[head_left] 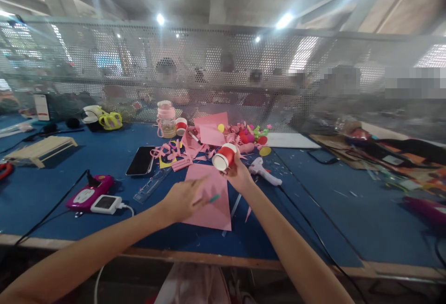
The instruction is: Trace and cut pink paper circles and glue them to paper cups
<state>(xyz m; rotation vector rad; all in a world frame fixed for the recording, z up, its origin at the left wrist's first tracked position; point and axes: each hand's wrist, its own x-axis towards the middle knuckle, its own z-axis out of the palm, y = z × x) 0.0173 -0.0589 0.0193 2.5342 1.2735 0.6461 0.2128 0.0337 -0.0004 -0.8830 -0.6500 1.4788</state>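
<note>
My right hand (239, 176) is wrapped round a red and white paper cup (225, 156), holding it tilted above the table with its pale round end turned toward me. To its left, my left hand (183, 199) is smeared by motion over a pink paper sheet (212, 206). A thin pen-like stick with a teal end (214, 198) juts from its fingers; the exact kind is blurred. One finger points toward the cup. The sheet lies flat on the blue table beneath both hands.
Pink paper scraps (181, 155) and colourful small pieces (249, 136) are heaped behind the cup. A glue gun (265, 172) lies to the right, its cord trailing forward. On the left are a phone (140, 160), a clear ruler (151, 185) and a purple power strip (91, 193). A pink-lidded bottle (166, 120) stands behind.
</note>
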